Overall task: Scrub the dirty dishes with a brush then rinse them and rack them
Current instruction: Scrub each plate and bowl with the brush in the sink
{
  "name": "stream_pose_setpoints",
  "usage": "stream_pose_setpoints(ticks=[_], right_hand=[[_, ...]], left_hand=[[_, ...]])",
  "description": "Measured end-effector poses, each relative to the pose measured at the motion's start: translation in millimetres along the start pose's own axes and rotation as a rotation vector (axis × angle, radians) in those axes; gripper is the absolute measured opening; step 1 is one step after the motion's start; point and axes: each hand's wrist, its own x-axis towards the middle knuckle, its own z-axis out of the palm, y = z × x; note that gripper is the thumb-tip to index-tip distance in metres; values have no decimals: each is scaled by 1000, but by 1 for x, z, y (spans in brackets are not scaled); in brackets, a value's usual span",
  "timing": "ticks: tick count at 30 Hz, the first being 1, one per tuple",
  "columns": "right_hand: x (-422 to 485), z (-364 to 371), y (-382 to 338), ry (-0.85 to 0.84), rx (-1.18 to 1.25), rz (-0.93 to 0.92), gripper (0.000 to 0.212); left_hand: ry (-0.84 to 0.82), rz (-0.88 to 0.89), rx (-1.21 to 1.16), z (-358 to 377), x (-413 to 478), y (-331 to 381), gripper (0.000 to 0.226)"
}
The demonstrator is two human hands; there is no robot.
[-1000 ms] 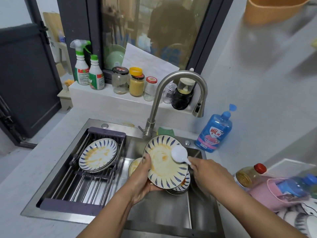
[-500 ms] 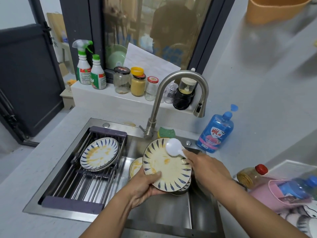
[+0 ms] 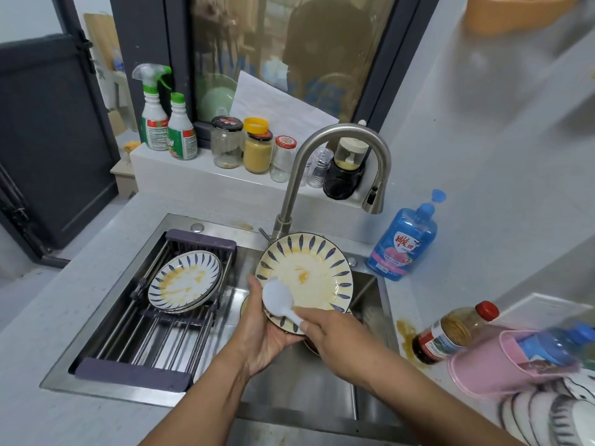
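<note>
the blue-petalled plate (image 3: 309,272) is tilted up over the sink (image 3: 289,384), smeared yellow in the middle. the left hand (image 3: 264,336) grips its lower rim from beneath, thumb over the edge. the right hand (image 3: 335,336) is curled round the handle of the white brush (image 3: 277,297), whose head lies against the plate's lower left face. more dishes (image 3: 244,306) sit in the basin under it, mostly hidden by the plate and the hands (only slivers show). to the left a slatted rack (image 3: 132,371) spans the sink and carries stacked dirty plates (image 3: 185,280) of the same pattern. the faucet (image 3: 322,136) arches just behind the held plate. a blue soap bottle (image 3: 402,243) stands on the surface (image 3: 64,300) right of the sink. nearer, a red-capped sauce bottle (image 3: 450,333) leans by a pink container (image 3: 489,368), a yellow stain beside it. jars (image 3: 257,149) and two spray bottles (image 3: 154,114) line the ledge behind
</note>
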Motion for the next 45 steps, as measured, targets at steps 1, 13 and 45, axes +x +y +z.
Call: stream_pose_setpoints(ticks=[1, 13, 45], right_hand=[[0, 1, 1, 6, 1, 1, 35], [18, -32, -13, 160, -353, 17, 44], [-5, -26, 36, -110, -345, 152, 32]], left_hand=[[-11, 7, 1, 1, -1, 0, 92], [-122, -19, 128, -12, 2, -11, 48], [144, 109, 302, -21, 23, -2, 55]])
